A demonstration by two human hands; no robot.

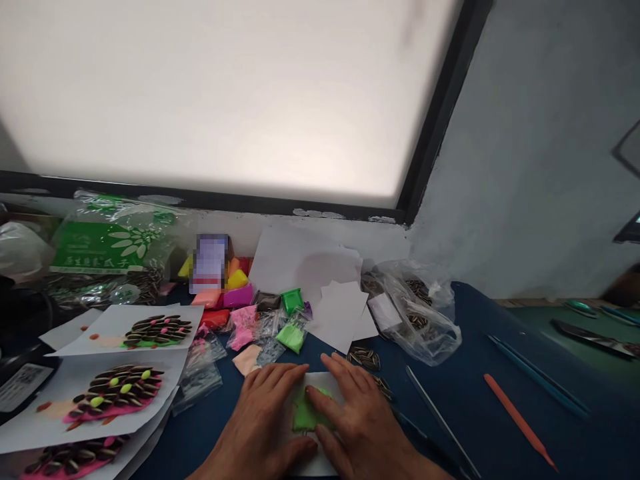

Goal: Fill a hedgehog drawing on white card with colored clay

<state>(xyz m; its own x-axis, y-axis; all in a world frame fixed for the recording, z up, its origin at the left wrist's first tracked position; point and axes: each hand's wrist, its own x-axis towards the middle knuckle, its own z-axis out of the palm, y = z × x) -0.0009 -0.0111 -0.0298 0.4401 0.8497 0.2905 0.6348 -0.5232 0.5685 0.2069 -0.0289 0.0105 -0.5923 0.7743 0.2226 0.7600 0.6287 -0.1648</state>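
At the near edge of the table, a flat patch of light green modelling clay (pixel 304 415) lies on a small white sheet of paper (pixel 325 467). My left hand (pixel 264 417) rests along the left side of the sheet with its fingers stretched out. From the other side my right hand (pixel 359 419) spreads over the paper, and its fingers touch the clay. Neither hand grips anything. Part of the clay and the paper is hidden beneath the hands. Dark striped sunflower seeds (pixel 364 358) lie just beyond my right hand.
Finished-looking hedgehog pictures of clay and seeds (pixel 115 393) are stacked at left. Clay packets (pixel 245 320), white paper pieces (pixel 337 310) and a plastic bag of seeds (pixel 420 320) stand behind. An orange tool (pixel 517 420), blue tweezers (pixel 540 377) and a thin rod (pixel 440 417) lie right.
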